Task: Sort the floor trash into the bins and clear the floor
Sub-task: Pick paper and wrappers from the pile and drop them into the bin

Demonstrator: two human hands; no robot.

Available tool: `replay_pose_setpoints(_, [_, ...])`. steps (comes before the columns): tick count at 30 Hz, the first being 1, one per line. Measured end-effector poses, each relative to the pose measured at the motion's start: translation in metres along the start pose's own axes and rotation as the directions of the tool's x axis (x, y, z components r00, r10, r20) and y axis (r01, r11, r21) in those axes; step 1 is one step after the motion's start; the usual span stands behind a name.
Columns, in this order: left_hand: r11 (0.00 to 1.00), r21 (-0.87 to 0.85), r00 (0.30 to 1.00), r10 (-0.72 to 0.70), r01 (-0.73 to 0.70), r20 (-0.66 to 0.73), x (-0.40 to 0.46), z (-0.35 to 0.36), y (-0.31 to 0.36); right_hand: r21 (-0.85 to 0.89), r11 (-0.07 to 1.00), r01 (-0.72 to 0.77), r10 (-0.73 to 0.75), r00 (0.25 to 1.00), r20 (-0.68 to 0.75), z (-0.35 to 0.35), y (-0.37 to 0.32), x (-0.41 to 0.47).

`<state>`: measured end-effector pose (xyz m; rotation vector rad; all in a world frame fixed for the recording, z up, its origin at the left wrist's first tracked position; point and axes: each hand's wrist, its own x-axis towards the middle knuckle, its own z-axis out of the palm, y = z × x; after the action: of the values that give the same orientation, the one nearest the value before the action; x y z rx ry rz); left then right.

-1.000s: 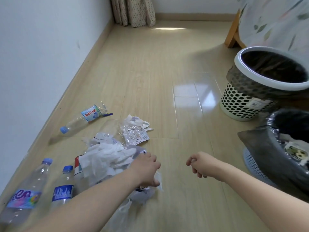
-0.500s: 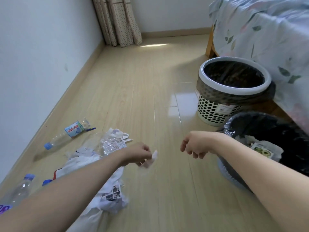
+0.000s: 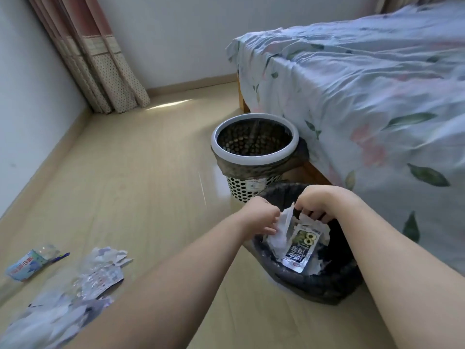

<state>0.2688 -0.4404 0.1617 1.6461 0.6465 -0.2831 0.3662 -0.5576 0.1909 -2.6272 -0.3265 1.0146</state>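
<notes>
My left hand (image 3: 261,217) and my right hand (image 3: 319,202) meet over the near bin (image 3: 334,285), which is lined with a black bag. Both pinch a white paper scrap (image 3: 285,222) that hangs above the bin's mouth. Inside the bin lie white paper bits and a silver snack wrapper (image 3: 300,250). Behind it stands a white perforated bin (image 3: 251,157) with a dark liner, apparently empty. At lower left the floor holds crumpled paper and clear wrappers (image 3: 98,273) and a plastic bottle (image 3: 27,264) lying on its side.
A bed (image 3: 377,109) with a floral sheet fills the right side, touching both bins. White wall and baseboard run along the left, with curtains (image 3: 100,71) in the far corner. Wooden floor (image 3: 141,177) stretches between wall and bins.
My left hand lifted a paper scrap from the trash pile and carried it right to the near bin. My right hand rose to join it. The view swung right and up.
</notes>
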Motion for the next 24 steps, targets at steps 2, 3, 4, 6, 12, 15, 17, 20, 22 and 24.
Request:
replay_pose_setpoints(2, [0.996, 0.083, 0.997, 0.016, -0.010, -0.079, 0.004, -0.002, 0.002, -0.032, 0.999, 0.015, -0.017, 0.998, -0.052, -0.007, -0.004, -0.001])
replay_pose_setpoints(3, [0.996, 0.085, 0.994, 0.026, -0.017, -0.110, 0.004, -0.011, 0.003, -0.060, 0.998, 0.037, -0.042, 0.995, -0.088, -0.006, -0.010, -0.003])
replay_pose_setpoints(4, [0.996, 0.080, 0.992, 0.039, -0.029, -0.123, -0.001, -0.023, 0.003, -0.063, 0.996, 0.065, -0.072, 0.989, -0.129, -0.004, -0.018, -0.005])
replay_pose_setpoints(6, [0.994, 0.097, 0.985, 0.071, -0.056, -0.157, -0.017, -0.058, -0.003, -0.044, 0.988, 0.145, -0.150, 0.977, -0.149, 0.007, -0.039, -0.005])
replay_pose_setpoints(12, [0.860, 0.497, 0.958, 0.039, 0.113, -0.285, -0.093, -0.199, -0.080, 0.243, 0.890, 0.387, -0.424, 0.898, 0.121, 0.112, -0.148, -0.024])
replay_pose_setpoints(15, [0.674, 0.697, 0.947, -0.012, 0.244, -0.320, -0.136, -0.249, -0.134, 0.184, 0.867, 0.463, -0.498, 0.818, 0.289, 0.191, -0.190, -0.046])
replay_pose_setpoints(17, [0.579, 0.760, 0.944, -0.057, 0.296, -0.324, -0.161, -0.270, -0.177, 0.121, 0.865, 0.488, -0.492, 0.772, 0.402, 0.250, -0.205, -0.058])
replay_pose_setpoints(20, [0.545, 0.769, 0.942, -0.159, 0.335, -0.297, -0.193, -0.288, -0.240, -0.015, 0.876, 0.483, -0.398, 0.739, 0.543, 0.335, -0.211, -0.073])
replay_pose_setpoints(22, [0.522, 0.783, 0.940, -0.224, 0.339, -0.257, -0.210, -0.292, -0.273, -0.066, 0.883, 0.464, -0.336, 0.726, 0.600, 0.378, -0.207, -0.080])
replay_pose_setpoints(24, [0.501, 0.802, 0.939, -0.267, 0.326, -0.215, -0.223, -0.296, -0.300, -0.081, 0.884, 0.460, -0.324, 0.729, 0.603, 0.413, -0.204, -0.089])
